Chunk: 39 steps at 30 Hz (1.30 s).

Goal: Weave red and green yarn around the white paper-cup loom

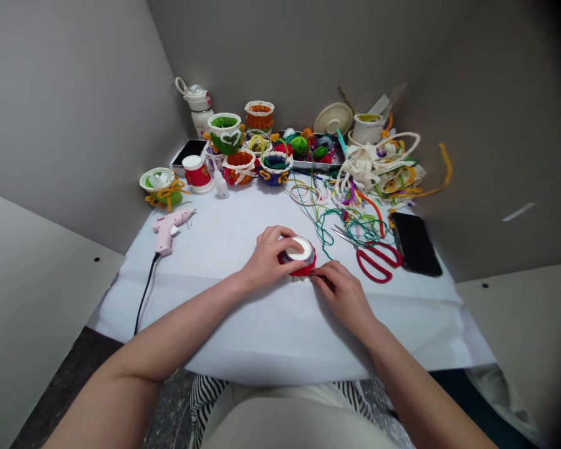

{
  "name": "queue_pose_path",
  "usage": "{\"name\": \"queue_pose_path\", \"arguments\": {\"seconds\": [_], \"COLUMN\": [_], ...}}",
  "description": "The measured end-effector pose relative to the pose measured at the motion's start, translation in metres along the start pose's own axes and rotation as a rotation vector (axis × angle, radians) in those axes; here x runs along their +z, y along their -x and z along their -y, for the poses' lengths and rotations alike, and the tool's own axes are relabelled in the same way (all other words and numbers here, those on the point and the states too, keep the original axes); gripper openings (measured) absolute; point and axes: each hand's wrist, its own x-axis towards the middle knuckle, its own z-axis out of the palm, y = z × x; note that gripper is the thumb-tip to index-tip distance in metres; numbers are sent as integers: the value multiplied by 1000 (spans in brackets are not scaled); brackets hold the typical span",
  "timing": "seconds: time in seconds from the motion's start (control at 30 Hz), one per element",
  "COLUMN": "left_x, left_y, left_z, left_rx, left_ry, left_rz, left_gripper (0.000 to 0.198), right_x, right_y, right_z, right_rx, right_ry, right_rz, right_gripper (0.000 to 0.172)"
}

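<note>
A small cup (300, 249) stands upside down on the white-covered table, its pale base facing up and red yarn around its side. My left hand (272, 257) is wrapped around the cup from the left, with fingers over its base. At the cup's lower right, my right hand (340, 288) is pinched close against the red wrapping. What its fingertips hold is too small to make out. Just beyond the right hand lies loose green yarn (326, 234), and red-handled scissors (378, 260) rest to its right.
A pink glue gun (169, 229) with a black cord lies at left. Decorated cups (225, 134), a small bottle (220, 184), a white flask (197, 107) and a tray of yarn balls (303, 148) line the back. Tangled cords (378, 165) and a black phone (416, 243) occupy the right.
</note>
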Motion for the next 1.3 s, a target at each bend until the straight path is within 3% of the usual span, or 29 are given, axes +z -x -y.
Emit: {"name": "queue_pose_path", "arguments": {"seconds": [0.13, 0.23, 0.47, 0.63, 0.87, 1.1, 1.3], "left_x": [-17, -21, -17, -17, -18, -20, -21], "left_y": [-14, -21, -22, -22, -21, -22, -22], "left_z": [8, 15, 18, 18, 18, 17, 17], "left_rx": [159, 252, 293, 315, 278, 255, 257], "left_ry": [-39, -49, -15, 16, 34, 66, 67], "left_rz": [223, 317, 331, 331, 357, 379, 383], "left_gripper": [24, 23, 24, 23, 22, 20, 20], "right_x": [-5, -6, 0, 3, 1, -4, -4], "right_y": [3, 6, 24, 30, 25, 19, 4], "right_z": [-2, -3, 3, 8, 12, 11, 8], "right_rx": [-62, -124, -228, -238, -120, 109, 148], "right_ry": [-46, -19, 180, 237, 241, 98, 85], "right_rz": [5, 5, 56, 24, -36, -66, -127], "right_gripper": [16, 19, 22, 22, 18, 14, 12]}}
